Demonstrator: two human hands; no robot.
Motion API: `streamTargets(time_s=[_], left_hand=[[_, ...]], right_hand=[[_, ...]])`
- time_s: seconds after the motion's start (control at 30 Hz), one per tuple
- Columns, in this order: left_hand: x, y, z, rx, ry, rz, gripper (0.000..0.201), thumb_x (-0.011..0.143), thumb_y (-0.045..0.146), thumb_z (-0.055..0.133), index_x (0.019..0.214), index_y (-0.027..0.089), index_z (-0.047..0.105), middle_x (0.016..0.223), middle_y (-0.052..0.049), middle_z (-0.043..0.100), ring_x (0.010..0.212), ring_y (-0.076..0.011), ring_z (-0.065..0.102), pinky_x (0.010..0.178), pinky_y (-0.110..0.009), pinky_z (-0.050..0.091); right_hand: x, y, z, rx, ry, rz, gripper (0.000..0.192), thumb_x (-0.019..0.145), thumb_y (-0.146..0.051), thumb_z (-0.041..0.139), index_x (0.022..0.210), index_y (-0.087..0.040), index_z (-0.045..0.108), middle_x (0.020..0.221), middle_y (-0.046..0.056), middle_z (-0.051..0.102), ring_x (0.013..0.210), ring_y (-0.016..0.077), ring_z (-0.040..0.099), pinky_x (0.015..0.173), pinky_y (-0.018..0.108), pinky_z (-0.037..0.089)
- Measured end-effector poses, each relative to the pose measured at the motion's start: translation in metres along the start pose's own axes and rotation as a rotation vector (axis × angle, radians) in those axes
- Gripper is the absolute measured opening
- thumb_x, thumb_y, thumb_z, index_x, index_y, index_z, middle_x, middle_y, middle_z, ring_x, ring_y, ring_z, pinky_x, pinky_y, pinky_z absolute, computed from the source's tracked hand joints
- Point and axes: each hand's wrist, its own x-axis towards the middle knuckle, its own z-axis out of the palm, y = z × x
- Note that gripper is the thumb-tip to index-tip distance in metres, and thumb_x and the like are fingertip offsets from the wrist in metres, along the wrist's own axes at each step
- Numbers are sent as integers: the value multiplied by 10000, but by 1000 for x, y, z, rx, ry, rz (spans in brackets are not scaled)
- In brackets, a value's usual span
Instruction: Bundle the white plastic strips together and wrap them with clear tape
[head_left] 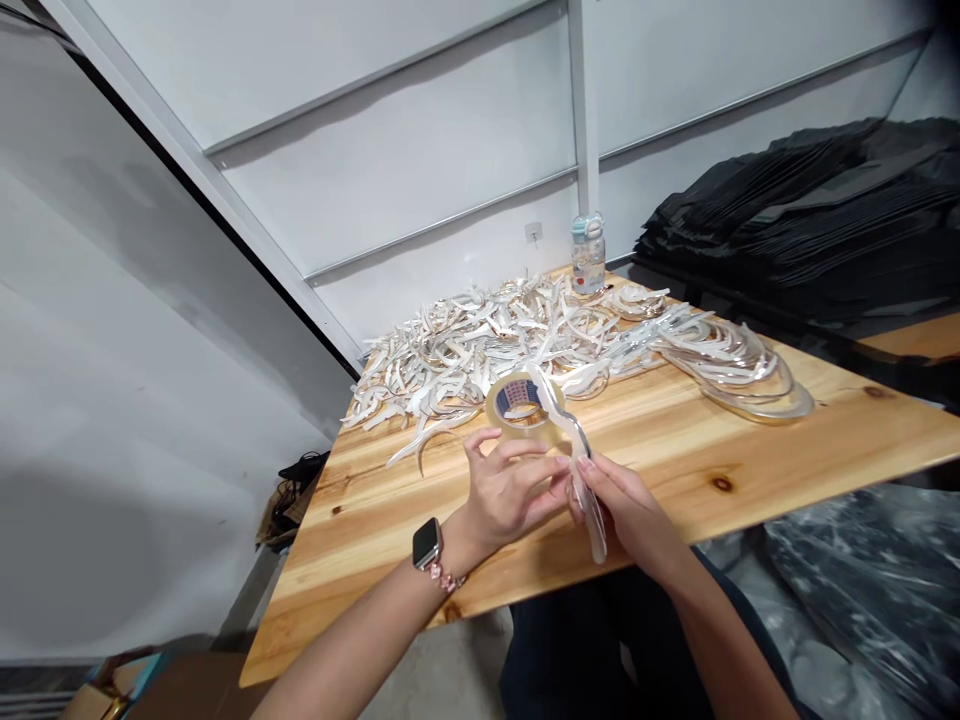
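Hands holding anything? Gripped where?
Both hands, left hand and right hand, pinch a curved clear plastic strip near its middle; tape roll sits behind.

We can read no text anywhere. The clear round tape roll (pixel 520 405), just beyond the fingers (pixel 491 437), has a red-and-blue core label, but its print is too small for us to read.

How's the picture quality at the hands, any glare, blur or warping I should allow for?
Head view: even, soft light, with only faint shadows under the left hand and right hand; the clear curved strip and tape roll are slightly soft; wide-angle tilt skews the wooden table; the black stack loses detail.
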Motion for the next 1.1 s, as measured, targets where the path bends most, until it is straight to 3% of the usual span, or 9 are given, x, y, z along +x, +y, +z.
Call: streamTargets(time_s=[0.3, 0.57, 0.63, 0.73, 0.8, 0.87, 0.93, 1.03, 1.1], left_hand=[[-1, 3, 3, -139, -75, -104, 302, 701, 82, 647, 849, 227, 426, 676, 67, 615, 693, -149, 613, 851, -381, 344], [-6, 0, 9, -346, -21, -451, 247, 745, 130, 625, 854, 232, 429, 747, 13, 586, 748, -174, 571, 810, -368, 411], [-9, -1, 8, -372, -25, -516, 200, 784, 135, 620, 872, 225, 465, 794, -9, 587, 778, -179, 577, 781, -348, 426], [-13, -3, 9, -355, -79, -563, 161, 822, 115, 583, 911, 219, 498, 848, -28, 588, 823, -190, 579, 774, -342, 429], [-15, -3, 9, -329, -110, -541, 166, 828, 99, 556, 930, 217, 499, 846, -29, 589, 830, -199, 570, 763, -341, 423], [-17, -2, 9, -304, -121, -472, 171, 820, 88, 539, 929, 213, 497, 830, -27, 589, 820, -204, 558, 756, -345, 408], [-17, 1, 8, -293, -120, -388, 177, 810, 79, 525, 927, 209, 495, 813, -24, 590, 805, -202, 549, 758, -351, 390], [-17, 4, 7, -305, -120, -288, 189, 797, 66, 510, 927, 203, 495, 797, -17, 607, 808, -197, 549, 776, -357, 368], [-17, 4, 6, -314, -123, -261, 182, 798, 66, 501, 921, 200, 495, 795, -15, 619, 813, -195, 547, 785, -358, 359]], right_hand=[[-1, 2, -2, -80, -53, 17, 398, 960, -523, 433, 740, -196, 498, 636, -40, 485, 581, 109, 422, 563, 239, 342], [-2, 0, 1, -162, -116, -29, 408, 976, -496, 412, 732, -190, 527, 658, -17, 520, 630, 127, 469, 630, 250, 376], [0, 2, 4, -130, -73, -57, 403, 973, -497, 416, 756, -186, 554, 674, -5, 550, 630, 131, 482, 628, 251, 382], [4, 4, 0, -30, 38, -100, 335, 943, -512, 469, 956, -200, 590, 721, 13, 624, 638, 150, 524, 610, 255, 400], [9, -3, -14, -32, 110, -139, 324, 922, -509, 508, 1039, -215, 581, 781, 31, 669, 690, 178, 577, 651, 276, 438], [20, -20, -38, -186, 186, -208, 295, 916, -484, 526, 1022, -220, 605, 901, 57, 697, 816, 218, 623, 737, 309, 465], [42, -46, -71, -525, 253, -348, 270, 918, -444, 523, 981, -215, 653, 1003, 75, 700, 969, 253, 614, 836, 338, 456], [94, -88, -125, -1193, 385, -519, 286, 940, -317, 428, 1038, -228, 682, 1058, 69, 711, 1023, 260, 603, 907, 385, 437], [133, -108, -156, -1304, 411, -505, 294, 901, -221, 442, 1038, -189, 700, 1074, 100, 716, 1054, 286, 588, 965, 427, 400]])
